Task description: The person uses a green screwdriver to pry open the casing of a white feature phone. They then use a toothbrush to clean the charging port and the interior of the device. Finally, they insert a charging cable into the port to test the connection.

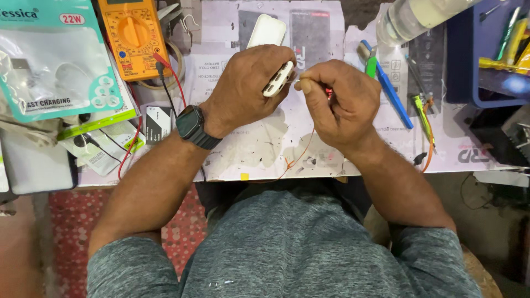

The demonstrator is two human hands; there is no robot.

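The hands meet above the worktop (pixel 265 149): the left hand (pixel 248 88) clamps a white charger block (pixel 274 55) port-end toward the right hand (pixel 337 102), which pinches a thin tool (pixel 302 84) at that end, apparently steadying it for probing.

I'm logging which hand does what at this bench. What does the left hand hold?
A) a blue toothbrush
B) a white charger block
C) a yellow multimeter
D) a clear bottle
B: the left hand, with a dark watch on its wrist, grips the white charger block beside the right hand.
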